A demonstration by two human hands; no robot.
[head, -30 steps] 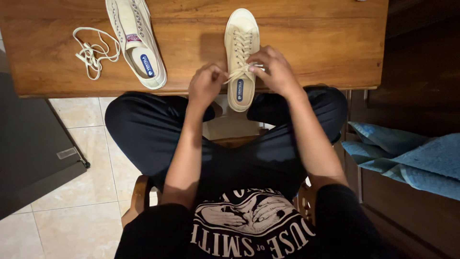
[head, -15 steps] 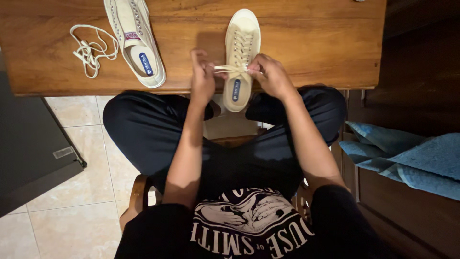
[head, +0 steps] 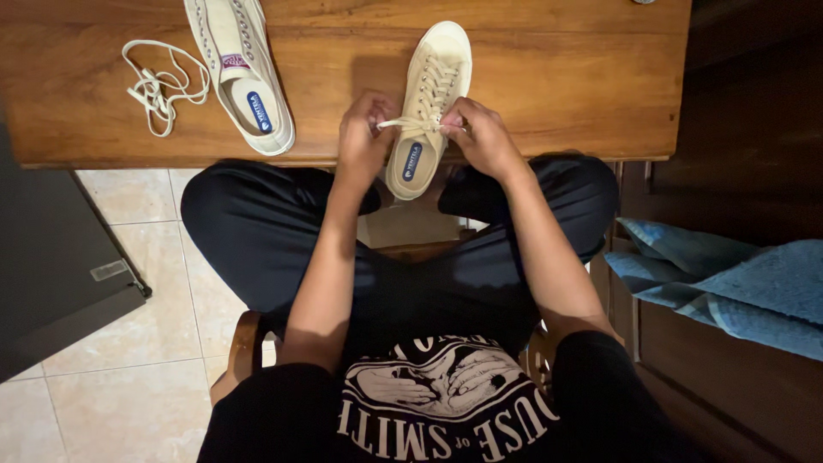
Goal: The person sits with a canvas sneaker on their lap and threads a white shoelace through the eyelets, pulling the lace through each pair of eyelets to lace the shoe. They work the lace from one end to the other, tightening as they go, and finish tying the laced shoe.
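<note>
Seated person lacing a cream canvas low-top sneaker [head: 426, 103] lying at the near edge of a brown wooden tabletop [head: 557, 77], toe pointing toward 12 o'clock and heel overhanging the edge above the lap. The left hand [head: 363, 137] is closing on one end of the cream flat shoelace [head: 410, 124] at 9 o'clock of the shoe's opening; the right hand [head: 480, 135] is pinching the other end at 3 o'clock, and the lace is running taut between them across the top eyelets. Both hands are clamping on the lace, apart, with the shoe between them.

Progress, as judged: the crossings are showing along the whole eyelet row, so threading appears nearly complete, with the ends not yet tied. A second cream canvas sneaker [head: 237, 69], at 10 o'clock of the laced one and well apart from it, is lying with bare eyelets, and a loose cream shoelace [head: 159, 86] is lying tangled just beside it at 9 o'clock; that shoe seems not yet begun.

Surroundings: pale beige floor tiles [head: 129, 386] are showing below the tabletop, a dark flat panel [head: 51, 257] is lying at 8 o'clock, and a crumpled blue cloth [head: 729, 283] is resting on dark wood at 4 o'clock.
</note>
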